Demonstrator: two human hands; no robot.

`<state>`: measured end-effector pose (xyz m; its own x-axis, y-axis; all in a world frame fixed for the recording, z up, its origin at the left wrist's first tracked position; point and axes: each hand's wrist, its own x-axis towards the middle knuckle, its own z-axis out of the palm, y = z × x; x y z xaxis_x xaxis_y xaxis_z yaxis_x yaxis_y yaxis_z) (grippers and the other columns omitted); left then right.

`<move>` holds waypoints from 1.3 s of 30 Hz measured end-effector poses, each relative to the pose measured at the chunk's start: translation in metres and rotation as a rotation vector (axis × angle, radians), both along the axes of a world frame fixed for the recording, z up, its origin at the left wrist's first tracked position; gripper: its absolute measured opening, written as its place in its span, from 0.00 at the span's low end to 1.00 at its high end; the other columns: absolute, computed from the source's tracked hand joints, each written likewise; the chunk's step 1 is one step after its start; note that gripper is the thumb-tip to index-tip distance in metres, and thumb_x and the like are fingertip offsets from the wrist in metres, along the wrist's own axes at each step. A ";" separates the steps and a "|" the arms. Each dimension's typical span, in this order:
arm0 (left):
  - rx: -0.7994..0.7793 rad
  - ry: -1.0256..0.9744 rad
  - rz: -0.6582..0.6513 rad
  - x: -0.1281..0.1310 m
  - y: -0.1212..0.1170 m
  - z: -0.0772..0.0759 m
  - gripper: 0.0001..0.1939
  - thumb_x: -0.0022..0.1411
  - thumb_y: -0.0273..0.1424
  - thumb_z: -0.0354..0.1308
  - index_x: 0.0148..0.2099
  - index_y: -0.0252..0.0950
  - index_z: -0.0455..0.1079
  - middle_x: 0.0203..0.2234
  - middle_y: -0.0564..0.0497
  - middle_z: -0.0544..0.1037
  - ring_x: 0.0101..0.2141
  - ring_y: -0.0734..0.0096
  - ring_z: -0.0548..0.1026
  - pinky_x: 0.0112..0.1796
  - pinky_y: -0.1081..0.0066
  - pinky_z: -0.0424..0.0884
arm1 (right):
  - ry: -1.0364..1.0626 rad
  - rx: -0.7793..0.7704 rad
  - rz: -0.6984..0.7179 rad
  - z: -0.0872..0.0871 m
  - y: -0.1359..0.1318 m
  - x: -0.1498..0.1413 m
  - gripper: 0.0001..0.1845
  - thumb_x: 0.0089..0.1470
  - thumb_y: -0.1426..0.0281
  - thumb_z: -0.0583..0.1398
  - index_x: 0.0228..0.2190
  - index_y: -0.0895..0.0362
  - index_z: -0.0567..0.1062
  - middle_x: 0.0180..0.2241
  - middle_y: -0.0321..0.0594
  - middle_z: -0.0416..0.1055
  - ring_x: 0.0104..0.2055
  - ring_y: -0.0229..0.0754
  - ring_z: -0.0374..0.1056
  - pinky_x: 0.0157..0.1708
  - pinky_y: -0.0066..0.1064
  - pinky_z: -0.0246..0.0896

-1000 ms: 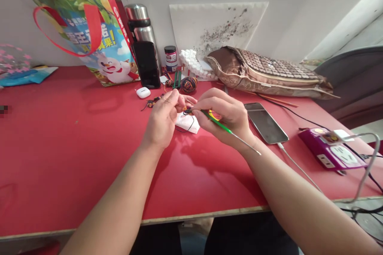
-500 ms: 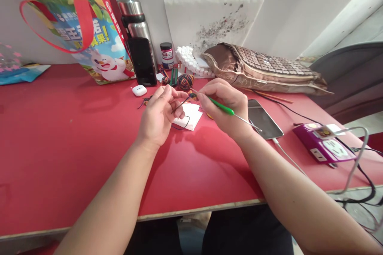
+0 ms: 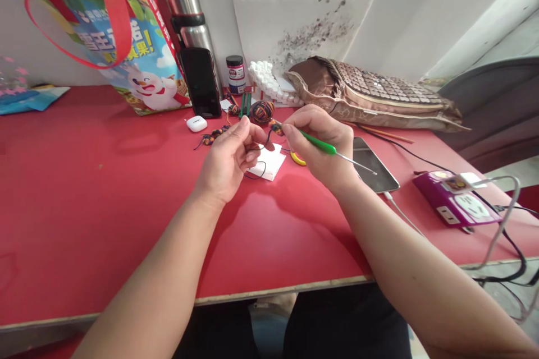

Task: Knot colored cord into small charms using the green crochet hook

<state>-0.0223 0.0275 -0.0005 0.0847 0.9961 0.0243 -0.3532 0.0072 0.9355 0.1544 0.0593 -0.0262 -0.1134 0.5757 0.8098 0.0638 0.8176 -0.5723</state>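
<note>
My right hand (image 3: 323, 151) is closed around a crochet hook with a green handle (image 3: 320, 143); its metal shaft points back toward my wrist. A small multicoloured crocheted piece (image 3: 277, 128) sticks out at the thumb and forefinger of that hand. From it a dark strand of yarn (image 3: 268, 138) runs to my left hand (image 3: 227, 164), whose fingers are curled round the strand. Beneath the hands lies folded white paper (image 3: 273, 165), with a yarn loop on it. A multicoloured yarn ball (image 3: 261, 111) sits just behind, and a yellow ring-shaped thing (image 3: 298, 159) is partly hidden by my right hand.
Left of the yarn are a knotted yarn piece (image 3: 209, 138), a white earbud case (image 3: 196, 123) and an upright black phone (image 3: 201, 81) by a steel flask (image 3: 196, 33). On the right lie a charging phone (image 3: 377, 171), a purple power strip (image 3: 457, 202) and a brown bag (image 3: 374, 92).
My left fingers have curled further, and the strand to the crocheted piece now hangs more slackly. My right hand with the hook has shifted slightly right, uncovering more of the yellow thing.
</note>
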 end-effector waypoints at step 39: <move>-0.022 -0.112 0.272 0.010 0.000 -0.010 0.09 0.53 0.19 0.76 0.34 0.38 0.87 0.31 0.50 0.85 0.26 0.78 0.74 0.24 0.75 0.62 | -0.125 0.122 -0.127 -0.017 -0.008 -0.015 0.07 0.70 0.72 0.62 0.47 0.54 0.81 0.40 0.42 0.84 0.38 0.41 0.79 0.41 0.34 0.77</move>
